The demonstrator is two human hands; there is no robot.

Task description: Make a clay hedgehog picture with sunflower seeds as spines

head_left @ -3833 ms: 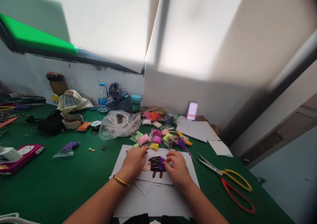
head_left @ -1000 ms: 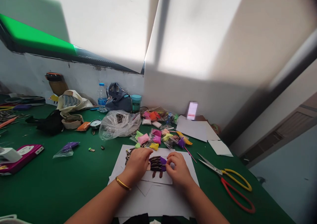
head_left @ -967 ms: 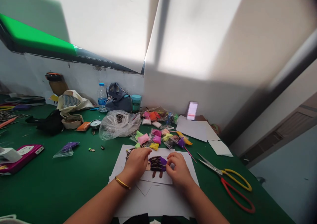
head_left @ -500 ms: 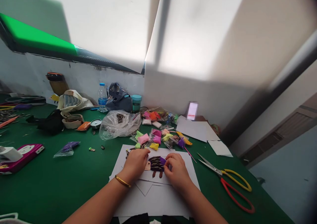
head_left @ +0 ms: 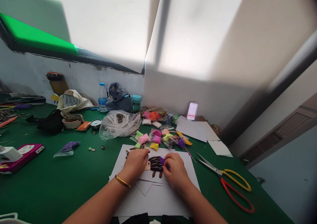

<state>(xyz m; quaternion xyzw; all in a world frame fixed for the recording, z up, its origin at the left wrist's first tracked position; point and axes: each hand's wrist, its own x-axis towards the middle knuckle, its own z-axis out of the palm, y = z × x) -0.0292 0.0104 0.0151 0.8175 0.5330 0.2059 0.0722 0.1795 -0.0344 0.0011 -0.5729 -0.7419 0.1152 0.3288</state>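
A small animal figure with purple clay (head_left: 162, 160), rows of dark sunflower seeds (head_left: 155, 164), a pale clay face (head_left: 148, 166) and brown legs (head_left: 160, 174) lies on white paper (head_left: 158, 201). My left hand (head_left: 136, 163) rests on the sheet at the face side, its fingers curled together; whatever they may hold is hidden. At the figure's right end, my right hand (head_left: 175, 170) has thumb and fingers closed in a pinch against the purple clay. What lies between those fingertips cannot be made out.
Clay packets (head_left: 156, 138) lie behind the paper, beside a plastic bag (head_left: 120, 125) with seeds inside. Large scissors (head_left: 223, 176) lie open on the right. Left are a purple packet (head_left: 67, 148), loose seeds (head_left: 102, 147) and a magenta box (head_left: 24, 156). A phone (head_left: 192, 111) stands behind.
My right hand has shifted slightly left over the figure's right end, its fingertips pressing closer to the seeds. My left hand stays in place.
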